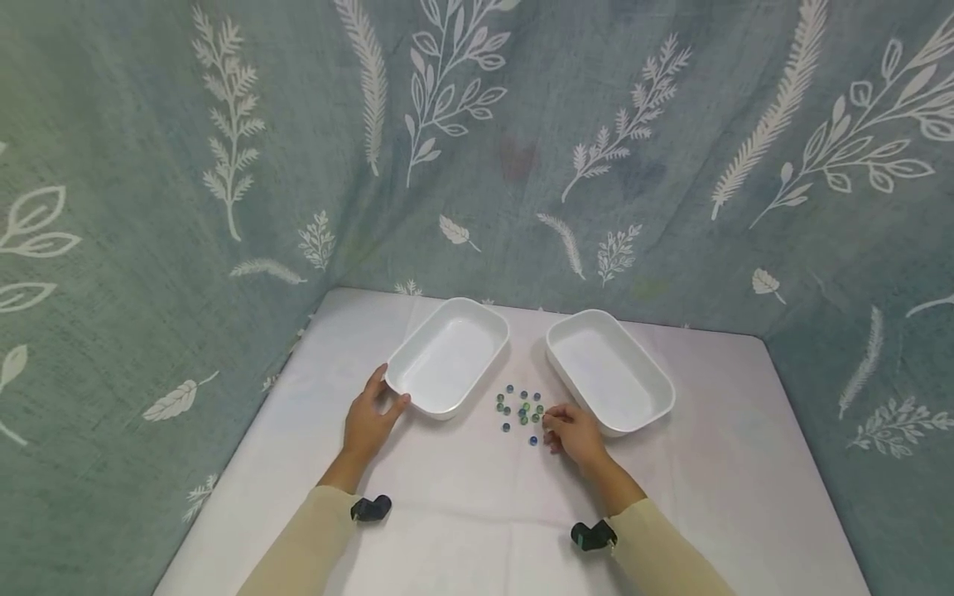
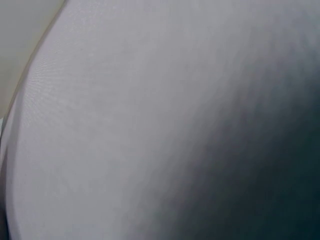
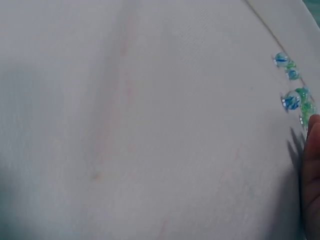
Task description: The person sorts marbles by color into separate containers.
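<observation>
Two white rectangular dishes stand on the table, the left dish [image 1: 449, 356] and the right dish [image 1: 609, 372]. My left hand [image 1: 367, 418] holds the near left corner of the left dish, thumb on its front side and fingers along its left side. Several blue and green glass marbles [image 1: 524, 395] lie loose between the dishes. At their right edge is my right hand [image 1: 574, 432], its fingers bent and its fingertips close to the marbles. Whether a marble is between them is hidden. The right wrist view shows marbles [image 3: 291, 101] beside a finger [image 3: 313, 145].
A white cloth covers the table [image 1: 462, 530]. Green leaf-patterned fabric [image 1: 507, 223] hangs behind it and on both sides. Each forearm wears a small black camera on a light sleeve [image 1: 309, 538]. The left wrist view shows mostly blurred white cloth.
</observation>
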Demonstrator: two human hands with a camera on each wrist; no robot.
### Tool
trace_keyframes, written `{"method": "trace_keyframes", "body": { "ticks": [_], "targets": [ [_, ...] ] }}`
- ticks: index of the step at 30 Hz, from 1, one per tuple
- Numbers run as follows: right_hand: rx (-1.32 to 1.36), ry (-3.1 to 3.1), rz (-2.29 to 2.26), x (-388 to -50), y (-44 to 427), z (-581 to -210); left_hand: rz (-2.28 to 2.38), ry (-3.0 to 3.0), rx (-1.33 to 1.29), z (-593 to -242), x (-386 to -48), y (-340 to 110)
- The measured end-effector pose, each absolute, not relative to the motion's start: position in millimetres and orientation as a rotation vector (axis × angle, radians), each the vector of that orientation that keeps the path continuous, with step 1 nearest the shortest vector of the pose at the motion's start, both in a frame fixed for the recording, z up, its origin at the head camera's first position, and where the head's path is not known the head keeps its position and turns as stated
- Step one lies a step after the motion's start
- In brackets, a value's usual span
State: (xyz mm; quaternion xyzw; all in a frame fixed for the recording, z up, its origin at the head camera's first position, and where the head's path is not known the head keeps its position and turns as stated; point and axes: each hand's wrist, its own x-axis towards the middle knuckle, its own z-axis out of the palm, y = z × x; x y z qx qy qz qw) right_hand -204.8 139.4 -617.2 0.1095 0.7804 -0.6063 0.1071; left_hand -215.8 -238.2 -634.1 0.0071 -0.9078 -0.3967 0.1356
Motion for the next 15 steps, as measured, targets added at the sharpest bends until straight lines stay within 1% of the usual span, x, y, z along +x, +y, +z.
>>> {"method": "trace_keyframes", "body": {
  "ticks": [6,15],
  "targets": [
    [0.346,2.164,-1.915,-207,138,-609,-1.144,-2.615,0.018,-639,-216,-239],
    [0.360,2.122,-1.951,-217,130,-597,-1.171,-2.597,0.010,-636,-215,-237]
  ]
}}
